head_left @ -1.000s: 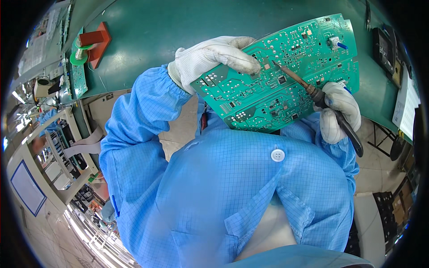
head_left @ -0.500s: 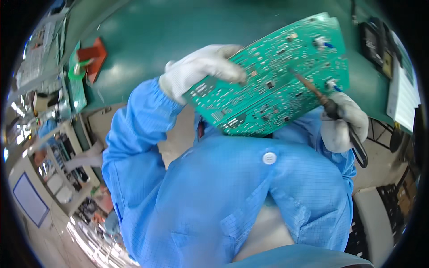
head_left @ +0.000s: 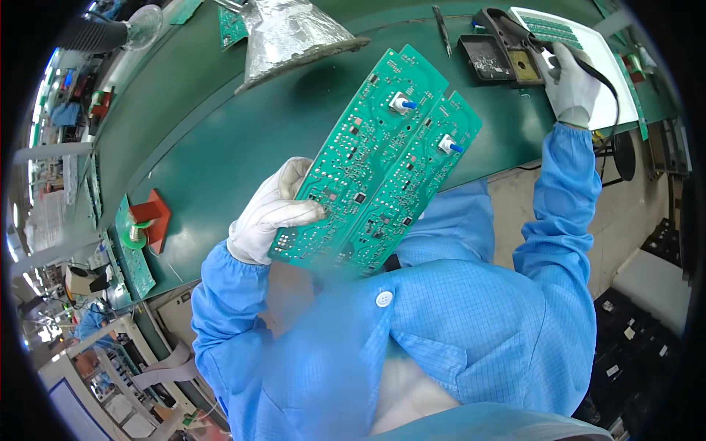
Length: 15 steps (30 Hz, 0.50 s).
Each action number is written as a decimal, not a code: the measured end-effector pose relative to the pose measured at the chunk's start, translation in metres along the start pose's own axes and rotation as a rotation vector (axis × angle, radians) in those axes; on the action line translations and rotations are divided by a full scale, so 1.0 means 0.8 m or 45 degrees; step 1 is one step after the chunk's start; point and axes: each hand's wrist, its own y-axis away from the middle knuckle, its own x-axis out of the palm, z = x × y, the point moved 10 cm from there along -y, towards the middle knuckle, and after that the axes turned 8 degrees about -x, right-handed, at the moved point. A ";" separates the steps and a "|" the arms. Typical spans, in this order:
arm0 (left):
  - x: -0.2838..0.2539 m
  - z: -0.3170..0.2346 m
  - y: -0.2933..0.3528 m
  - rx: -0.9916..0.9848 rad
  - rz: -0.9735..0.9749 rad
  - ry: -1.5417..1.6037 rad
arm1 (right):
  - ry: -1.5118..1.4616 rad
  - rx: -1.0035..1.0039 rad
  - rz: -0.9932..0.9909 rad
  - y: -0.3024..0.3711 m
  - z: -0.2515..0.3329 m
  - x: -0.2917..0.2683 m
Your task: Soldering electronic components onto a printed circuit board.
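Note:
My left hand [head_left: 273,212], in a white glove, grips a green circuit board [head_left: 379,165] along its left edge, thumb lying on the populated face. Tilted above the bench front, the board is two joined panels with small chips and two white parts with blue shafts [head_left: 409,105]. At the far right, my gloved right hand [head_left: 573,87] is closed around a soldering iron [head_left: 588,69], whose black cord trails down beside the wrist. The iron's front end is at the black iron stand [head_left: 501,28]; its tip is hidden there.
A foil-covered hood [head_left: 294,37] hangs over the back of the green bench [head_left: 213,158]. Tweezers [head_left: 442,31] lie left of the stand, and a white tray [head_left: 625,95] with green boards is behind my right hand. A red holder with a solder spool [head_left: 136,234] stands at left.
My right hand has carried the soldering iron from over the board to the stand at far right. The board has turned steeper and shifted left in view, still in my left hand.

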 end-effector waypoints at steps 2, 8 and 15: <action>-0.001 -0.003 0.005 0.014 -0.015 -0.078 | -0.283 0.234 0.003 0.002 -0.026 0.029; -0.001 -0.020 0.037 0.148 -0.028 -0.102 | -1.530 0.553 0.075 0.110 0.012 0.091; 0.007 -0.099 0.067 0.613 -0.123 -0.278 | -1.099 -0.123 0.311 0.089 0.194 0.020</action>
